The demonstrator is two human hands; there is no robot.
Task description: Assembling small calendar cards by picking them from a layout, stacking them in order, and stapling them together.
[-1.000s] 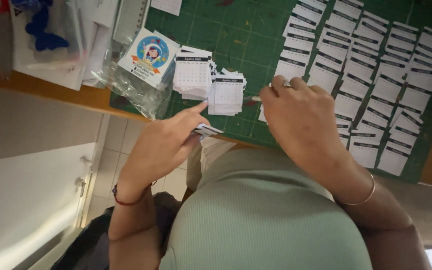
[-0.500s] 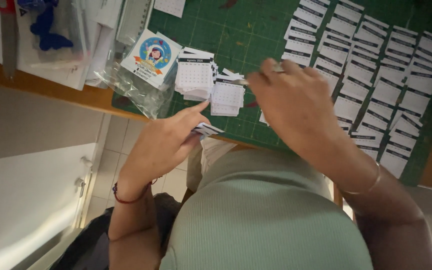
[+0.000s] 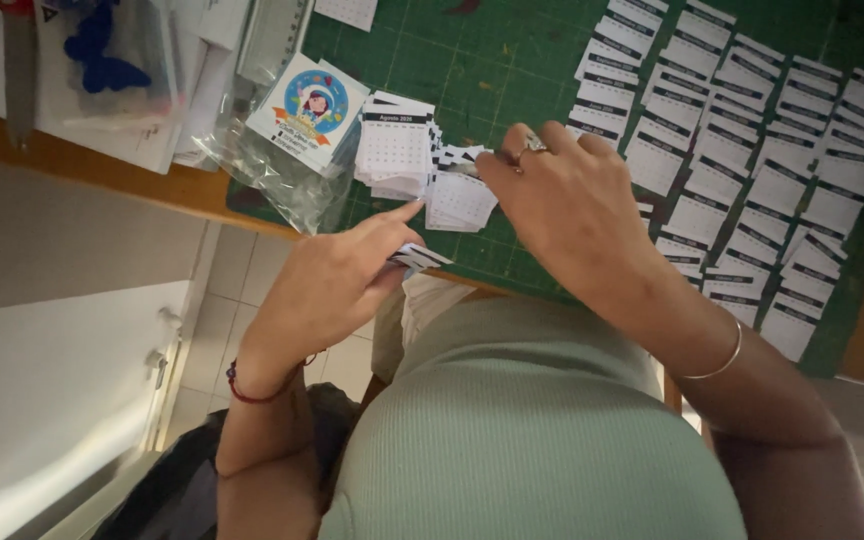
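My left hand holds a small stack of white calendar cards near the front edge of the green cutting mat, its index finger pointing up. My right hand reaches left over the mat and its fingertips pinch a small card at a loose pile of cards. Just left of that stands a taller stack of calendar cards. Rows of several more small calendar cards are laid out over the right half of the mat.
A clear plastic bag with a round colourful sticker card lies at the mat's left edge. Papers, clear sleeves and a blue butterfly shape cover the wooden tabletop at upper left. Tiled floor shows below the table edge.
My right hand has moved left across the mat, from the laid-out rows to the loose pile, and closed its fingertips on a card there. My left hand has stayed put.
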